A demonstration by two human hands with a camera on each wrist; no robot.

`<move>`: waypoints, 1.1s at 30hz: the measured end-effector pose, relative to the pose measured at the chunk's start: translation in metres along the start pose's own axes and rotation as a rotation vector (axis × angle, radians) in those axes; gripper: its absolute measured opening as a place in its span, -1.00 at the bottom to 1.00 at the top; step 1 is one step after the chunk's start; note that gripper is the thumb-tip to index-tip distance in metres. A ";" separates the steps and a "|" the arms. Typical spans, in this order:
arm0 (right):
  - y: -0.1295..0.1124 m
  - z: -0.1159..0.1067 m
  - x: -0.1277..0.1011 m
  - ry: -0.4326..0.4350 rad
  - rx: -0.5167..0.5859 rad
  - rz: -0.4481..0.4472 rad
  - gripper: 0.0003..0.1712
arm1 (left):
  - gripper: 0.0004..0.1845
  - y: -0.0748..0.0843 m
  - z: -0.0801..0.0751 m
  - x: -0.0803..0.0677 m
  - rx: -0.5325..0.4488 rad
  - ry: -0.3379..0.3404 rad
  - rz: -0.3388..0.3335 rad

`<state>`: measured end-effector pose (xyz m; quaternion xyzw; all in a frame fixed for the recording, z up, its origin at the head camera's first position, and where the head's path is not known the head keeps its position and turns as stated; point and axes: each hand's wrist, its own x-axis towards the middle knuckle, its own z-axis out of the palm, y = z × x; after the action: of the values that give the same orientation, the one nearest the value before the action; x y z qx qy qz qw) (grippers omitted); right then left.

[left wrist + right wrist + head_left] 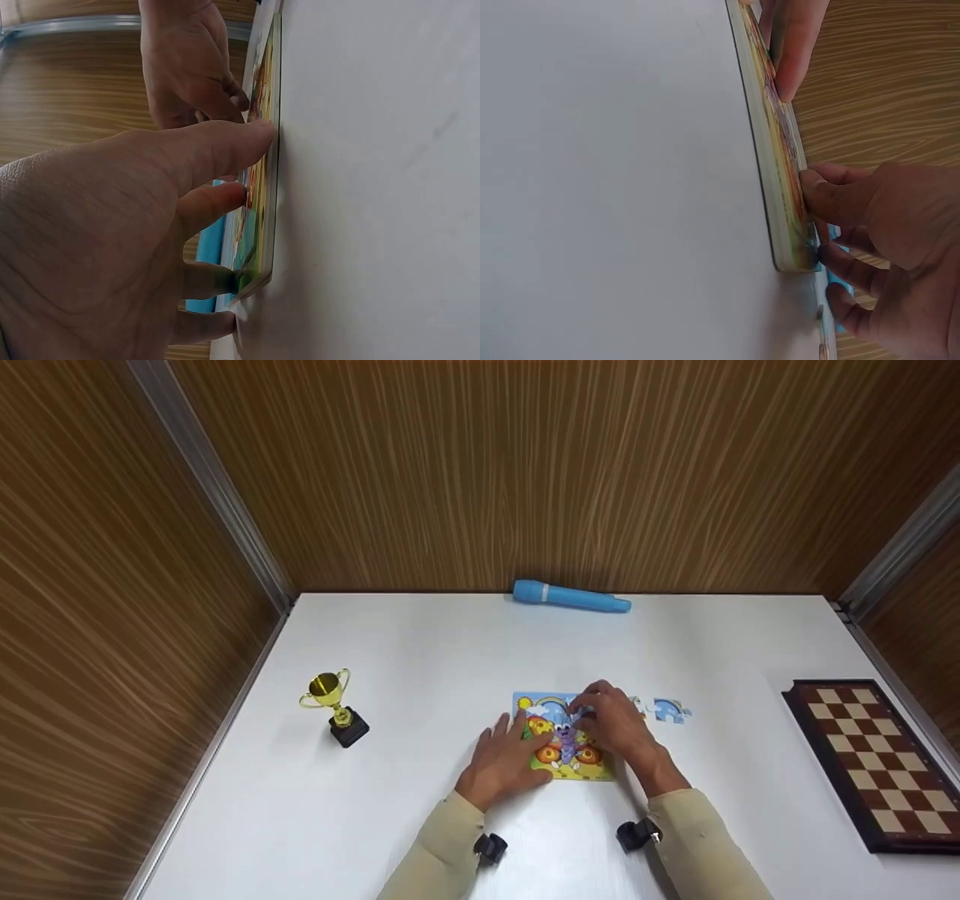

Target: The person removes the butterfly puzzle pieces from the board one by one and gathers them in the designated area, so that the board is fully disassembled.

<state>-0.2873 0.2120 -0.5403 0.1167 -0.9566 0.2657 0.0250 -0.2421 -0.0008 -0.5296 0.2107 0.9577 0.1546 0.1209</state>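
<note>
The white table (420, 660) is the biggest thing in front of me, and I'll place everything else from the puzzle board (564, 739) that lies flat on it, close to my body and a little right of centre. Well off to the right of the board sits the chessboard (870, 761), near the table's right edge. Far behind the board, against the wooden wall, lies the blue torch (571, 596), its long axis running left to right. To the left of the board, well apart, stands the small gold trophy (334, 706) on its dark base.

The board itself runs longer away from me than across. My left hand (504, 757) rests on its left edge with fingers spread and nearly straight, pressing it down against the table; the left wrist view shows the fingertips (251, 135) touching the picture surface. My right hand (616, 724) lies over the board's upper right part, fingers curled down on it; whether they pinch a piece I cannot tell.

Just right of the board, beyond my right hand, lies a loose blue puzzle piece (669, 709), so my right hand is the nearer one to it.
</note>
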 end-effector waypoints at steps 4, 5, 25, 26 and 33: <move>0.001 -0.002 -0.002 0.014 0.056 0.050 -0.50 | -0.36 0.000 0.001 0.000 -0.019 -0.006 0.003; 0.001 -0.003 -0.003 0.015 0.071 0.055 -0.46 | -0.35 0.000 0.001 -0.001 -0.027 -0.005 0.005; 0.031 -0.039 -0.013 0.130 0.184 0.052 -0.64 | -0.34 0.000 -0.002 -0.003 -0.066 -0.013 -0.004; 0.034 -0.042 -0.014 0.131 0.183 0.063 -0.65 | -0.34 0.000 -0.002 -0.003 -0.059 -0.007 0.000; 0.061 -0.059 -0.026 0.146 0.170 0.137 -0.62 | -0.35 0.002 -0.001 -0.003 -0.051 0.015 -0.006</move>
<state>-0.2774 0.2981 -0.5229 0.0331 -0.9320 0.3548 0.0666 -0.2390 -0.0005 -0.5278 0.2035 0.9549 0.1800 0.1195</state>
